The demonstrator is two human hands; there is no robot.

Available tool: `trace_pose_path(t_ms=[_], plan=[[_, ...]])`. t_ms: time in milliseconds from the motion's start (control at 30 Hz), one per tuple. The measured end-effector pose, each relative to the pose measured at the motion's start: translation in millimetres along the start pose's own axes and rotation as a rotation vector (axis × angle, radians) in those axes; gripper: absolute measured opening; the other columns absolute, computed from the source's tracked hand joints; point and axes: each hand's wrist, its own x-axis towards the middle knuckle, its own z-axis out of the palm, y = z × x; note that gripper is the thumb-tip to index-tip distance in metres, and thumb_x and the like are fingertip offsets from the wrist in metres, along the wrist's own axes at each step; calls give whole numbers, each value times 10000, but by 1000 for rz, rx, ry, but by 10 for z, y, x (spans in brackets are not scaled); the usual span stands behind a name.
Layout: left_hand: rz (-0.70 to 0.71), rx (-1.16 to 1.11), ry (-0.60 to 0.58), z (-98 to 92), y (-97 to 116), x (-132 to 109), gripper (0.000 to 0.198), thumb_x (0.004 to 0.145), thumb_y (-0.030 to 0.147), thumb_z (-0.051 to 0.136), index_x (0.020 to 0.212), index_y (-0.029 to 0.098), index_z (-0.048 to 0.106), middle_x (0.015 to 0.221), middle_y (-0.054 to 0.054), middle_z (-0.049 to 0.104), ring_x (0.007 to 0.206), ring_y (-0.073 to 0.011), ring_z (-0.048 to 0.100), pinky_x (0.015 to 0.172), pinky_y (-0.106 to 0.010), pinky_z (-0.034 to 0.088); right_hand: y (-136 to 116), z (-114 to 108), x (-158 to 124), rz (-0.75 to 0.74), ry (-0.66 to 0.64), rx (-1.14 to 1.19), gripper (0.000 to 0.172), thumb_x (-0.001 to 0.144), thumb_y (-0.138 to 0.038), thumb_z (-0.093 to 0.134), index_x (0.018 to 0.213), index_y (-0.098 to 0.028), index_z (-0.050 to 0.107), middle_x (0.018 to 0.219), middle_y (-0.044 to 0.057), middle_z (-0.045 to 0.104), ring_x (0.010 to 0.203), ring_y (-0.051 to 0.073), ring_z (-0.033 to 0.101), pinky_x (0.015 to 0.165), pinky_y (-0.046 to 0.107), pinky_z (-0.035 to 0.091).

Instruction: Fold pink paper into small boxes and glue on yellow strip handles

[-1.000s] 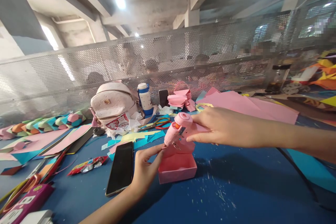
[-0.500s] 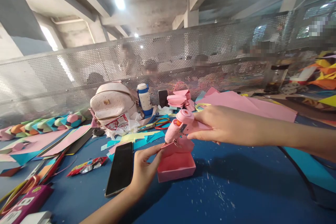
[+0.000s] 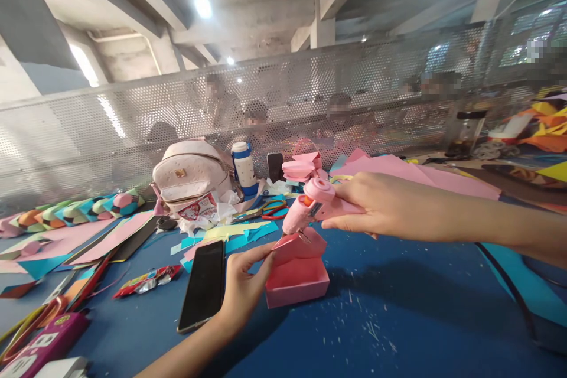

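Note:
My right hand (image 3: 370, 204) is wrapped round a pink glue gun (image 3: 312, 205), its nozzle pointing down-left at a folded pink paper flap (image 3: 295, 244). That flap rises from an open pink paper box (image 3: 297, 281) standing on the blue table (image 3: 398, 319). My left hand (image 3: 243, 289) pinches the flap's left edge between thumb and fingers, just left of the box. A black cord (image 3: 509, 283) trails from the right arm across the table.
A black phone (image 3: 204, 283) lies left of my left hand. Behind it are paper scraps, scissors (image 3: 271, 208), a pink backpack (image 3: 188, 174), a blue-white bottle (image 3: 244, 166) and stacked pink paper (image 3: 303, 166). Pink sheets (image 3: 411, 180) lie right. A perforated metal screen (image 3: 133, 124) backs the table; people sit beyond.
My right hand has shifted the glue gun slightly right and up, and its nozzle now meets the top of the flap. The left hand and box have hardly moved.

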Motion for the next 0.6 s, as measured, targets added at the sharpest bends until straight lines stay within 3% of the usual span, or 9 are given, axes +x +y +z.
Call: trace_pose_path(t_ms=[167, 300, 600], plan=[[-9, 13, 2, 7, -1, 1, 210, 899, 198, 591, 975, 194, 787, 954, -36, 773, 843, -212, 754, 727, -208, 588, 29, -15, -26, -72, 61, 10, 335, 909, -501, 505, 956, -220, 681, 717, 15, 672, 621, 191, 577, 589, 276, 349], [-4, 18, 10, 7, -20, 0, 212, 892, 182, 590, 967, 194, 789, 940, -35, 775, 832, -213, 756, 724, -212, 589, 44, -12, -37, -41, 70, 58, 353, 889, -525, 515, 909, -224, 698, 612, -3, 632, 551, 180, 546, 570, 276, 341], [-2, 25, 21, -1, -15, 5, 208, 891, 198, 594, 968, 190, 788, 936, -38, 776, 824, -223, 756, 707, -234, 599, 14, -68, -34, -7, 50, 91, 327, 879, -506, 528, 922, -233, 703, 586, -28, 608, 482, 155, 516, 542, 276, 340]])
